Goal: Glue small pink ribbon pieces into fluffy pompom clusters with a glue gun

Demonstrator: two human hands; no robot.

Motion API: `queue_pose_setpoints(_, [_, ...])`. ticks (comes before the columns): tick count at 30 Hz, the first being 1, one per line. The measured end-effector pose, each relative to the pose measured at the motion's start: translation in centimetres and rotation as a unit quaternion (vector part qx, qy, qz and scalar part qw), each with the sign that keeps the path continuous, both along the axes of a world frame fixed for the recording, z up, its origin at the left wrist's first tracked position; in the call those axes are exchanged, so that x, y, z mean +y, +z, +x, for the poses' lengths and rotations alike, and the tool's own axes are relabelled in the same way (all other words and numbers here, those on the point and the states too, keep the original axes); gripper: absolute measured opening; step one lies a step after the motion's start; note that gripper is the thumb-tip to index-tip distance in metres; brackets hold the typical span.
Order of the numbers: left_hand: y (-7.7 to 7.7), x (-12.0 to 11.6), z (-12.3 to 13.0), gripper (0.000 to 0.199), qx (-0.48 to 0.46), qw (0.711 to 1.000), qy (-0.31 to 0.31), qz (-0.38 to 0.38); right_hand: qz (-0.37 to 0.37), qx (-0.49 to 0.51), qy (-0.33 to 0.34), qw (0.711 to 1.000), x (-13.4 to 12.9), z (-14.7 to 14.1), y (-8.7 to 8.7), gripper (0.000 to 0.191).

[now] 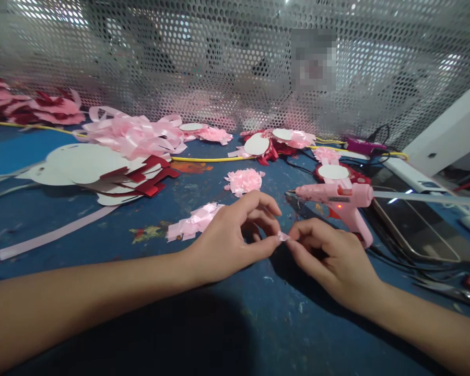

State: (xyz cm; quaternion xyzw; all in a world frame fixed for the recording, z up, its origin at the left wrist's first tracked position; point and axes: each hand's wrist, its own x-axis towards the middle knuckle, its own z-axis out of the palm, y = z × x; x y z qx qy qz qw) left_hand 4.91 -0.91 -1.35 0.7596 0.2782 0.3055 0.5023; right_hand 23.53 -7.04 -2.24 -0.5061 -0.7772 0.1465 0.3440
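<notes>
Between my two hands is a small folded piece of pink ribbon [283, 236]. The thumb and fingertips of my left hand [235, 235] pinch its left end. My right hand [332, 258] pinches its right end, fingers curled. Just behind my left hand lies a pile of short pink ribbon pieces [194, 222], partly covered by it. Farther back sits a round pink ribbon flower [243, 181]. A pink hot glue gun [337, 196] rests beyond my right hand, its small light lit orange-red and its nozzle pointing left.
White and red card cutouts [90, 164] and a heap of pink ribbon [135, 133] lie at left. Red and pink flowers with white discs [257, 144] line the back by a perforated metal screen [219, 62]. A phone [415, 224] and scissors [454, 292] are at right.
</notes>
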Motion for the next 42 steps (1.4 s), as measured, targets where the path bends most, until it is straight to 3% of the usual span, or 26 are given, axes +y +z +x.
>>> queue_pose_setpoints(15, [-0.11,-0.56,0.15,0.025,0.035,0.992,0.023,0.123,0.036,-0.037,0.009,0.999,-0.04,-0.15,-0.04,0.008])
queue_pose_setpoints(28, [-0.33,-0.48,-0.01,0.024,0.063,0.985,0.014,0.160,0.024,-0.016,-0.018,0.999,-0.09,-0.16,-0.18,0.006])
queue_pose_setpoints(42, [-0.25,-0.63,0.11,0.023,0.069,0.980,0.029,0.185,0.060,-0.024,-0.009,0.998,-0.15,-0.15,0.03,0.007])
